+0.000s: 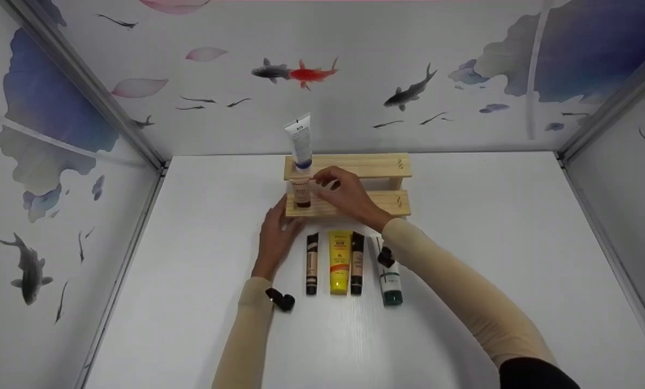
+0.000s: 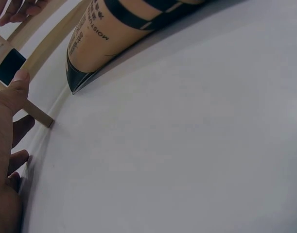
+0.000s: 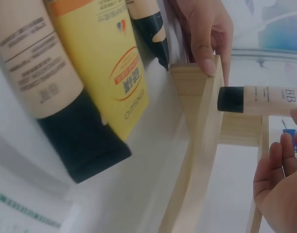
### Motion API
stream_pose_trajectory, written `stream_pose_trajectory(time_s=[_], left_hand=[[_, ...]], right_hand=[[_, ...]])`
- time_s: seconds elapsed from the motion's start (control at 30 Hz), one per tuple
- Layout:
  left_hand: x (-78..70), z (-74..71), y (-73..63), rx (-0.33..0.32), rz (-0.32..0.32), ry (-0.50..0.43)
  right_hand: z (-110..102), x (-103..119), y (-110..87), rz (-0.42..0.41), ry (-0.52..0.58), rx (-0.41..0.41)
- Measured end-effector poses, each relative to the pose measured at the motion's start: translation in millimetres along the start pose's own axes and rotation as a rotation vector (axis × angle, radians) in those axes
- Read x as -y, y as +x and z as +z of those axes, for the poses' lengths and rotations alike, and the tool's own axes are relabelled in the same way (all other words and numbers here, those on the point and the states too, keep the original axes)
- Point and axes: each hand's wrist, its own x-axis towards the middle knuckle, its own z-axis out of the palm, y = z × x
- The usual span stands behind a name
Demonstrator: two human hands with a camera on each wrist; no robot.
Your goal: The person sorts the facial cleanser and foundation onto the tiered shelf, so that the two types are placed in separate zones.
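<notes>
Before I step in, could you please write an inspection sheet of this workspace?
Surface: white table.
Job's things: wooden rack; BB tube, cap down at its lower tier; blue-capped tube, cap down on the upper; lying in front, two beige-and-black tubes, a yellow tube and a green-capped tube.
Clutter: nothing seen.
Hands: right hand touches the BB tube's upper part, pinch unclear; left hand has its thumb on the rack's left end.
Cables: nothing seen.
Surroundings: white walls printed with fish.
</notes>
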Motion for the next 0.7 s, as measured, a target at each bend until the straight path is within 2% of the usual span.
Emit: stream_pose_trajectory(time_s=[0.3, 0.53, 0.7], left_hand=[[-2.7, 0.9, -1.2, 0.001, -0.025, -0.007], [0.3, -0.3, 0.1, -0.011, 0.032, 0.008], [1.4, -0.1, -0.8, -0.012, 0.025, -0.002]], right_hand=[[-17, -10, -18.5, 0.011, 0.005, 0.014], [-31, -13, -34.7, 0.041, -0.013, 0.012], [-43, -15, -45.1, 0.069, -0.019, -0.009]])
